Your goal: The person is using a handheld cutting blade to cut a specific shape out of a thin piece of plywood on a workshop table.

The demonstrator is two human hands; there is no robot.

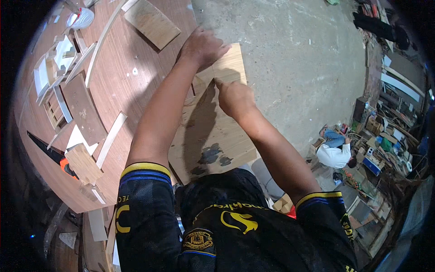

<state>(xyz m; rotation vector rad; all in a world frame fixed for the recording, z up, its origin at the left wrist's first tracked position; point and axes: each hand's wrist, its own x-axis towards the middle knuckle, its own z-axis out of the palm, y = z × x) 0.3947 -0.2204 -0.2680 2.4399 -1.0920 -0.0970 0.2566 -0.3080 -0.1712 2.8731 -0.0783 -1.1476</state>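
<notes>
A light plywood board (226, 140), marked with dark smudges near its lower end, lies beneath both forearms, reaching from my waist toward the top. My left hand (201, 50) is at the board's upper left edge, fingers curled on it and thumb toward the upper corner. Lower and to the right, my right hand (235, 99) rests on the board with curled fingers, the index fingertip touching the surface at a thin line; whether anything small sits inside that hand is hidden. A smaller wooden panel (152, 22) lies above my left hand.
The wooden table (113, 59) at left bears offcuts, curved strips, a white bag (80, 19) and a handsaw (67, 164). Concrete floor (308, 59) spans the upper right. A seated co-worker (333, 155) in white is at right beside piled materials (385, 136); a dark figure or object (380, 31) is at top right.
</notes>
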